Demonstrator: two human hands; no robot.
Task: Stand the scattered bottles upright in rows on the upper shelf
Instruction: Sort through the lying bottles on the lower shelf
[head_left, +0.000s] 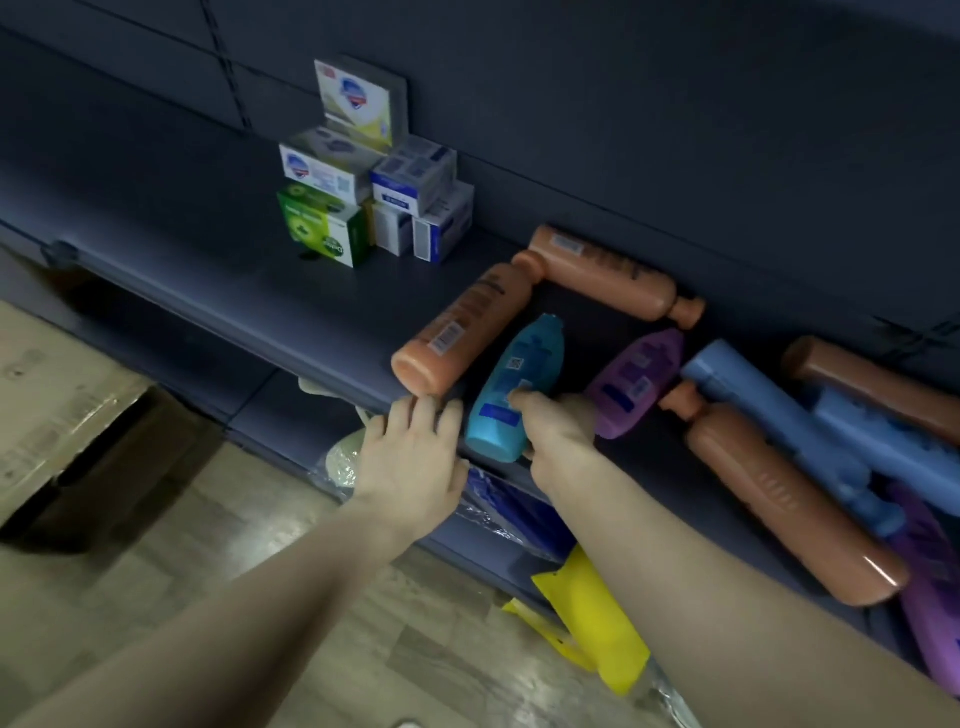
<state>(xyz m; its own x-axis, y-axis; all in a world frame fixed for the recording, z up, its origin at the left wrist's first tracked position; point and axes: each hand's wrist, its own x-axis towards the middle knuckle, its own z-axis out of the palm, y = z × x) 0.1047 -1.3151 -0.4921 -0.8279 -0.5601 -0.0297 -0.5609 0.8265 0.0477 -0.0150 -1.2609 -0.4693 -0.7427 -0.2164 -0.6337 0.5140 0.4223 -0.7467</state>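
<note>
Several bottles lie flat on the dark upper shelf (291, 312). A teal bottle (514, 379) lies near the front edge, and my right hand (558, 426) grips its lower part with the thumb on the label. My left hand (415, 462) rests with straight fingers on the shelf's front edge, just below the base of an orange bottle (457, 332). A second orange bottle (608, 270) lies against the back wall. To the right lie a purple bottle (639, 379), a third orange bottle (784, 488) and a light-blue bottle (763, 405), partly overlapping.
Stacked soap boxes (374, 202) stand at the back left of the shelf. A brown bottle (872, 379) and more blue and purple ones crowd the far right. Below, a lower shelf holds a yellow pack (597, 618) and plastic-wrapped goods. A cardboard box (62, 415) sits on the floor.
</note>
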